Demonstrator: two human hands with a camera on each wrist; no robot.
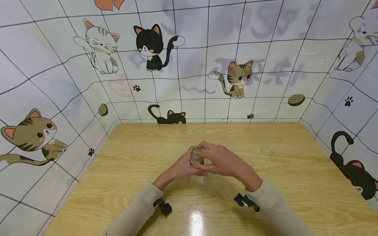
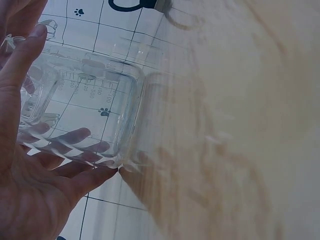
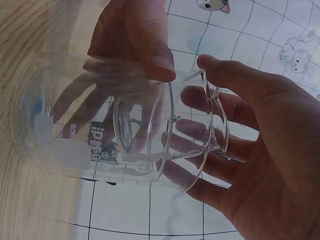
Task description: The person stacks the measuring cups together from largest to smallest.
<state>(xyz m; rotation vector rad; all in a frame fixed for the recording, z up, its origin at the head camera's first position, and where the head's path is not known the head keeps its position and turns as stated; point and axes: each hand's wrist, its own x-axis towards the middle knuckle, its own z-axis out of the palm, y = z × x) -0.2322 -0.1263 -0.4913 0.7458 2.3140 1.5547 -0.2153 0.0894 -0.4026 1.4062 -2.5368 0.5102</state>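
Observation:
A large clear glass beaker (image 3: 70, 152) with white printing stands upright close over the tabletop, as the right wrist view shows. Inside its mouth sits a smaller glass beaker (image 3: 125, 130), its rim reaching above the larger one's. My left hand (image 1: 181, 166) curls round the side of the large beaker, thumb near its rim. From the other side my right hand (image 1: 221, 160) grips the upper glass, thumb and fingers around the smaller beaker's rim. Graduation marks show through the large beaker in the left wrist view. Overlapping clear rims make the nested glass hard to separate by eye.
A faint transparent glass-like object (image 1: 267, 150) stands on the wooden table (image 1: 133, 147), back right of the hands. Cloth walls (image 1: 195, 111) printed with cats and grid lines enclose the back and sides. Black straps (image 1: 162, 206) are on both sleeves.

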